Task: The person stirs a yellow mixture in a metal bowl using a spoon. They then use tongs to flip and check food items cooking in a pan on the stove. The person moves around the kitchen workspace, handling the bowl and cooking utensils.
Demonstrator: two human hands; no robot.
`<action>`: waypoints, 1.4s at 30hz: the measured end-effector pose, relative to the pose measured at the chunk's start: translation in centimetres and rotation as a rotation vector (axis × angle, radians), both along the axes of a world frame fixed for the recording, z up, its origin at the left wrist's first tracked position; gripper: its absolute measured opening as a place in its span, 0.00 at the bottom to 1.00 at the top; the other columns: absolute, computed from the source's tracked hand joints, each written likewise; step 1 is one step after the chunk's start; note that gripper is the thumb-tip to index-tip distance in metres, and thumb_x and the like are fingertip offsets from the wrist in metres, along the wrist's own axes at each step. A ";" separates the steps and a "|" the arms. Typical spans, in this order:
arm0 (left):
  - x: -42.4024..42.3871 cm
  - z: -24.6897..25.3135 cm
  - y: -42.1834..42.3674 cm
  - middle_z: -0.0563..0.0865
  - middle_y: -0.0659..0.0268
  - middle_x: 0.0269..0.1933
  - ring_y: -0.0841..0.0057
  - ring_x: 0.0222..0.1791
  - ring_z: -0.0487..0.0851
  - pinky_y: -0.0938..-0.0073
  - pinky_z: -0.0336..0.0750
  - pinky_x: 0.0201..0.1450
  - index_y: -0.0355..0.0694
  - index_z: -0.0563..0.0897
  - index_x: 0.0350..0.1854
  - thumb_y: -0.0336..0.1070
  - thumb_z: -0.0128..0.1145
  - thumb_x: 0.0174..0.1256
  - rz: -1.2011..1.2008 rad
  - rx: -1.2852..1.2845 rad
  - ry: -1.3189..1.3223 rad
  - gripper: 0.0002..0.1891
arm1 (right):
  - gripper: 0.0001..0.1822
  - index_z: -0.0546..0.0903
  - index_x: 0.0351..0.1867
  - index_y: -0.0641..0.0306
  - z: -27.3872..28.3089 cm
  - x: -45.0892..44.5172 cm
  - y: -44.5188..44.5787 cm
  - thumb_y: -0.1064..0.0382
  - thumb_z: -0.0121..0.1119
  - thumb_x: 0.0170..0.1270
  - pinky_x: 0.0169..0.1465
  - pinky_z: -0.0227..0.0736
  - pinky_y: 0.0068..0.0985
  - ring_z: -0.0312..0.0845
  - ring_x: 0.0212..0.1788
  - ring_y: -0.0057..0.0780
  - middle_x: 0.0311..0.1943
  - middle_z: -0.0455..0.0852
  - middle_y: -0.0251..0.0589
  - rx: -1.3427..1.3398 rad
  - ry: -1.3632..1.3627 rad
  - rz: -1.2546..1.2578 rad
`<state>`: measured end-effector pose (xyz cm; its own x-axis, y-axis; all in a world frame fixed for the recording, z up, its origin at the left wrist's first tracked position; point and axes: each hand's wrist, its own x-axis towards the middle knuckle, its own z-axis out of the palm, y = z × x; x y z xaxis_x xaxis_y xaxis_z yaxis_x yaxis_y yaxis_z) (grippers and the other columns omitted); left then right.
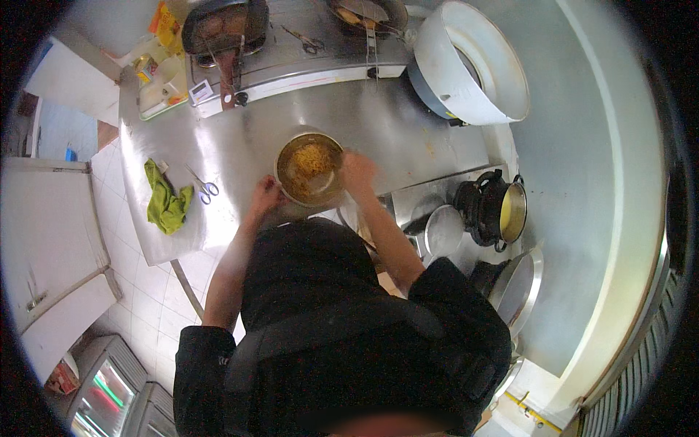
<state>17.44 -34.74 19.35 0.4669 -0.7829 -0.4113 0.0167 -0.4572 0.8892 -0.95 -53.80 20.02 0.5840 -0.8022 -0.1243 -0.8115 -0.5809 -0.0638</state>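
Note:
A round metal bowl [308, 198] stands near the front edge of the steel table [246, 131], with a heap of yellow-brown crumbly or shredded food [314, 160] inside. My left hand [267, 195] is at the bowl's lower left side, fingers bent against its wall. At the right rim is my right hand [357, 170], its fingers closed in; whether it grips the rim or something small is not clear. Left of the bowl lie scissors [207, 192] with pale handles and a crumpled green cloth [166, 202].
Behind stands a stove with a rectangular pan [226, 27], a round pan [401, 13] and dark-handled scissors [310, 43]. A large white metal drum [491, 104] is at the back right. A pot of yellow liquid [505, 213] and a strainer [443, 230] stand right. A tray [155, 114] holds containers.

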 end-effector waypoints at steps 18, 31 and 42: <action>0.2 -1.7 0.0 0.82 0.60 0.35 0.76 0.32 0.84 0.76 0.83 0.31 0.35 0.75 0.40 0.34 0.52 0.70 0.080 -0.009 0.292 0.07 | 0.08 0.85 0.34 0.52 2.0 -1.4 0.7 0.57 0.59 0.53 0.40 0.77 0.42 0.83 0.33 0.47 0.26 0.85 0.45 0.193 0.215 0.416; -0.1 -2.0 1.4 0.82 0.62 0.31 0.78 0.27 0.82 0.75 0.83 0.28 0.34 0.76 0.38 0.32 0.54 0.67 0.192 0.044 0.097 0.06 | 0.15 0.80 0.35 0.66 -5.2 4.7 -25.2 0.55 0.50 0.66 0.39 0.77 0.39 0.82 0.38 0.50 0.38 0.84 0.54 -0.613 -0.064 0.327; 0.4 -3.6 1.7 0.80 0.62 0.30 0.79 0.28 0.81 0.73 0.85 0.30 0.34 0.76 0.39 0.31 0.56 0.66 0.194 -0.046 0.199 0.06 | 0.22 0.79 0.44 0.67 -1.8 5.9 -20.2 0.48 0.44 0.69 0.53 0.72 0.46 0.78 0.49 0.52 0.45 0.82 0.55 0.040 0.080 0.021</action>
